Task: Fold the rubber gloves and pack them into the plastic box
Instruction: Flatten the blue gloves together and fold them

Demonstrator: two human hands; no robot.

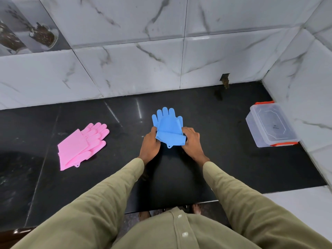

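Blue rubber gloves (168,127) lie stacked in the middle of the black counter, fingers pointing away from me, with the cuff end folded up over the palm. My left hand (150,144) grips the folded cuff on its left side and my right hand (192,141) grips it on the right. A pair of pink rubber gloves (81,145) lies flat to the left, untouched. The clear plastic box (270,124) with orange clips stands at the right against the wall, lid off, nothing inside.
The black stone counter (224,159) ends at marble-tiled walls behind and to the right. Its front edge runs just before my body. A small wall opening (225,79) sits at the back right.
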